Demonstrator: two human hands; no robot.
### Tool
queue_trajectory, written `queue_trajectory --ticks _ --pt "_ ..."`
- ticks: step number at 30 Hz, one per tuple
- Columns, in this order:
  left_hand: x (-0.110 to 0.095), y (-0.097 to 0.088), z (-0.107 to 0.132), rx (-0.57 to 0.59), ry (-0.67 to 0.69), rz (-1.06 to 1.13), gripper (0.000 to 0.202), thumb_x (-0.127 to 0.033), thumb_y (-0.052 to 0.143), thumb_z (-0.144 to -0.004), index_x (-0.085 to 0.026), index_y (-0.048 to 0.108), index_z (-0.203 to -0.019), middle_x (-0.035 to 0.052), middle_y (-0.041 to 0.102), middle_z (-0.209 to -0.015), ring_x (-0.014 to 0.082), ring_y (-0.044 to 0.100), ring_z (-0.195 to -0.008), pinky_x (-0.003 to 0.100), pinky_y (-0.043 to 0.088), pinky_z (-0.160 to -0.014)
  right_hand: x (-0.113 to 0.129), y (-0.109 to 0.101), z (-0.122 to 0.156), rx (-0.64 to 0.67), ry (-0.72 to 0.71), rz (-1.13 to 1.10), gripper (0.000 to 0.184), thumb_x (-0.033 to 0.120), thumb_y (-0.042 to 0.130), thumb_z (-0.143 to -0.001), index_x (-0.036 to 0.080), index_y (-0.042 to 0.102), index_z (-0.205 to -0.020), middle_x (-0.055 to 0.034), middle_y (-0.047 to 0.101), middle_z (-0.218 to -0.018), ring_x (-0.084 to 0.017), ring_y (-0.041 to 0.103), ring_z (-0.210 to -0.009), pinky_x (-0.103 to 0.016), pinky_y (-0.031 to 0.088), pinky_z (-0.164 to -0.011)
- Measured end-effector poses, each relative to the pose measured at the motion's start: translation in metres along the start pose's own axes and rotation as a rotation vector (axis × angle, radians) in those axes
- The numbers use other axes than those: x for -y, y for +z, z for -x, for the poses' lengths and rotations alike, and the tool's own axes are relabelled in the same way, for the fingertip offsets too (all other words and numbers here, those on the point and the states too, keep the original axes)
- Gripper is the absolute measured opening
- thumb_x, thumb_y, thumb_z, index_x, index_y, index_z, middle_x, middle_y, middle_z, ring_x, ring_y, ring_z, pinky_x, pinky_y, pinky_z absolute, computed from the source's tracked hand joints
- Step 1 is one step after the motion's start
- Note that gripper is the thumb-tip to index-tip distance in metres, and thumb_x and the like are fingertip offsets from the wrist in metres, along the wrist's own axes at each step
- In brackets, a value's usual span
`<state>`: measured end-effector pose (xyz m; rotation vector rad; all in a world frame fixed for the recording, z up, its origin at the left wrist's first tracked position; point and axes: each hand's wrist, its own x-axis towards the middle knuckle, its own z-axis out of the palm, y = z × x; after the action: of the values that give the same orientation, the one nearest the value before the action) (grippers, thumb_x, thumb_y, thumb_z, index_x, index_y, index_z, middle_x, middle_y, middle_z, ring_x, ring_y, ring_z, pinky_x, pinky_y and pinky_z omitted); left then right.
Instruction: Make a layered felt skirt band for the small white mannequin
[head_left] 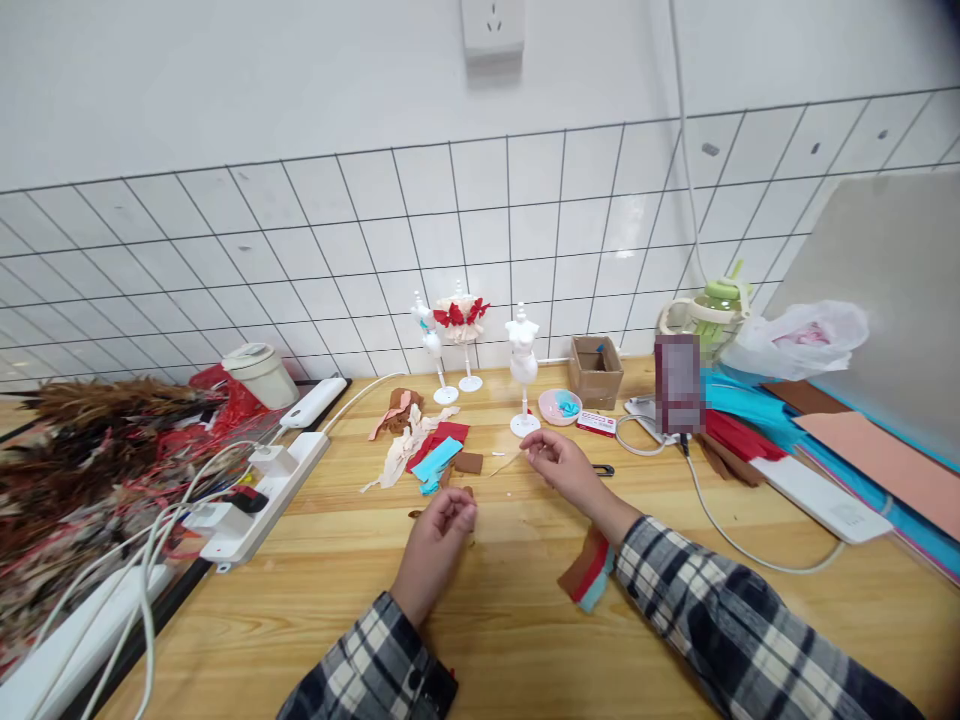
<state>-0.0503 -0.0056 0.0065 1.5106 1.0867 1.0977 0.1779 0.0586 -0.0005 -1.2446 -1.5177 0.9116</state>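
Note:
My left hand (439, 535) is closed low over the table, fingers curled in. A small brown piece (469, 492) peeks out at its fingertips. To the right and farther forward, my right hand (559, 466) pinches a thin tan stick (507, 465) that points left. Just ahead of it stands a bare white mini dress form (523, 360). Beyond my left hand lie crepe-paper scraps: a blue piece (437, 459), a red piece (455, 434), a cream strip (405, 450) and a brown square (469, 463). Layered brown, red and blue strips (587, 575) lie by my right forearm.
Behind stand a form dressed in cream and red (460, 320) and another white form (431, 345). At right are a pink dish (551, 408), a cardboard box (596, 380), a phone (679, 385) and coloured sheets (885, 460). A power strip (277, 500) and feathers (67, 500) lie left.

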Motion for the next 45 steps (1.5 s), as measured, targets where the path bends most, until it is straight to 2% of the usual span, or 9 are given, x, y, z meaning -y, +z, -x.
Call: queue_trajectory --ticks 4,7,11,16,24,29,32,37,45 --pt "-0.008 0.027 0.012 0.338 0.423 -0.520 0.012 -0.032 0.059 -0.082 -0.020 0.062 -0.083 0.0044 0.062 -0.083 0.0195 0.053 -0.083 0.034 0.040 -0.079 -0.002 0.004 -0.031 -0.291 -0.090 0.424 0.025 0.019 0.050 -0.074 0.018 0.061 -0.096 -0.0061 0.061 -0.092 -0.018 0.056 -0.079 -0.032 0.043 -0.075" --pt "-0.014 0.051 0.019 0.350 0.435 -0.648 0.031 -0.032 0.065 -0.078 -0.021 0.058 -0.106 0.0082 0.061 -0.112 0.0229 0.052 -0.103 0.037 0.039 -0.092 -0.007 0.012 -0.050 -0.417 0.047 0.411 0.036 0.023 0.050 -0.077 0.013 0.052 -0.112 -0.0075 0.064 -0.086 -0.022 0.059 -0.080 -0.032 0.043 -0.072" --pt "-0.015 0.066 0.017 0.519 0.452 -0.754 0.040 -0.035 0.067 -0.076 -0.022 0.056 -0.112 0.0056 0.059 -0.121 0.0227 0.049 -0.111 0.038 0.036 -0.097 -0.017 0.023 -0.067 -0.377 0.152 0.417 0.049 0.032 0.049 -0.084 0.012 0.039 -0.127 -0.0042 0.065 -0.076 -0.022 0.061 -0.075 -0.030 0.041 -0.068" --pt "-0.011 0.066 0.013 0.651 0.546 -0.831 0.026 -0.030 0.057 -0.083 -0.026 0.059 -0.109 0.0010 0.061 -0.118 0.0205 0.047 -0.115 0.037 0.032 -0.100 -0.026 0.027 -0.075 -0.251 0.131 0.585 0.025 0.036 0.046 -0.090 0.019 0.058 -0.104 -0.0056 0.067 -0.081 -0.020 0.061 -0.077 -0.027 0.037 -0.065" --pt "0.003 0.049 -0.006 0.441 0.455 -0.633 0.014 -0.028 0.055 -0.086 -0.021 0.068 -0.086 0.0061 0.067 -0.081 0.0200 0.056 -0.086 0.037 0.039 -0.085 -0.008 0.010 -0.057 -0.240 0.008 0.629 0.029 0.033 0.032 -0.097 0.017 0.056 -0.096 -0.0079 0.067 -0.084 -0.019 0.059 -0.076 -0.027 0.034 -0.066" --pt "0.014 0.018 -0.023 -0.128 0.146 0.074 0.020 -0.034 0.055 -0.087 -0.018 0.066 -0.087 0.0082 0.069 -0.098 0.0217 0.060 -0.094 0.035 0.044 -0.086 0.006 0.006 -0.013 -0.076 -0.109 0.479 0.026 0.033 0.035 -0.095 0.018 0.055 -0.087 -0.0040 0.065 -0.074 -0.016 0.057 -0.067 -0.025 0.034 -0.061" --pt "0.019 -0.005 -0.032 -0.362 0.026 0.526 0.019 -0.036 0.065 -0.079 -0.017 0.065 -0.082 0.0032 0.071 -0.087 0.0175 0.063 -0.081 0.029 0.049 -0.076 0.010 0.009 0.022 0.100 -0.097 0.441 0.023 0.032 0.037 -0.095 0.020 0.055 -0.086 -0.0015 0.063 -0.070 -0.015 0.056 -0.065 -0.023 0.033 -0.059" --pt "0.018 -0.019 -0.031 -0.302 -0.045 0.773 0.018 -0.025 0.069 -0.074 -0.013 0.067 -0.086 0.0047 0.074 -0.087 0.0186 0.067 -0.079 0.034 0.053 -0.076 0.016 0.014 0.058 0.225 -0.110 0.488 0.026 0.033 0.037 -0.096 0.019 0.055 -0.083 -0.0027 0.063 -0.074 -0.015 0.056 -0.068 -0.023 0.031 -0.060" --pt "0.009 -0.008 -0.016 -0.189 -0.178 0.866 0.011 -0.017 0.067 -0.071 -0.011 0.068 -0.081 0.0076 0.074 -0.076 0.0173 0.068 -0.064 0.026 0.054 -0.060 0.018 0.016 0.062 0.217 -0.070 0.439 0.024 0.034 0.039 -0.094 0.019 0.056 -0.086 -0.0005 0.060 -0.067 -0.014 0.053 -0.062 -0.024 0.028 -0.056"
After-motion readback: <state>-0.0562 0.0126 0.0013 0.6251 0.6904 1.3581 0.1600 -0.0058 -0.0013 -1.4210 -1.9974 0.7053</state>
